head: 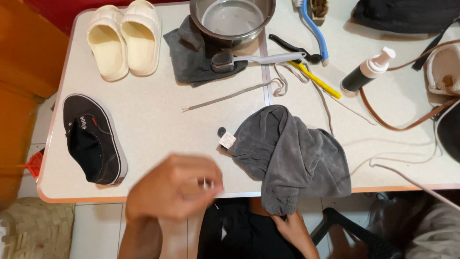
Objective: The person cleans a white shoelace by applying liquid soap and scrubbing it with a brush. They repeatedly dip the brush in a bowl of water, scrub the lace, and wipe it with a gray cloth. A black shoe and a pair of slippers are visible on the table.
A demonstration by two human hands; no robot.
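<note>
My left hand [170,194] hovers blurred over the table's near edge, its fingers pinched together on a small pale thing [207,184] that I cannot identify. To its left lies a black low-top shoe [91,139] with no lace. My right hand [291,226] is below the table edge and grips the hanging hem of a crumpled grey cloth [292,153]. This cloth drapes over the front edge and has a white tag. A loose grey lace [225,98] lies across the middle of the pale table [158,124].
At the back stand cream slides [124,38], a metal bowl [232,19] on a dark cloth [191,57], several brushes [314,29] and a pump bottle [366,72]. A brown strap [383,120] and white laces [397,163] lie right. A woven basket [33,230] sits on the floor.
</note>
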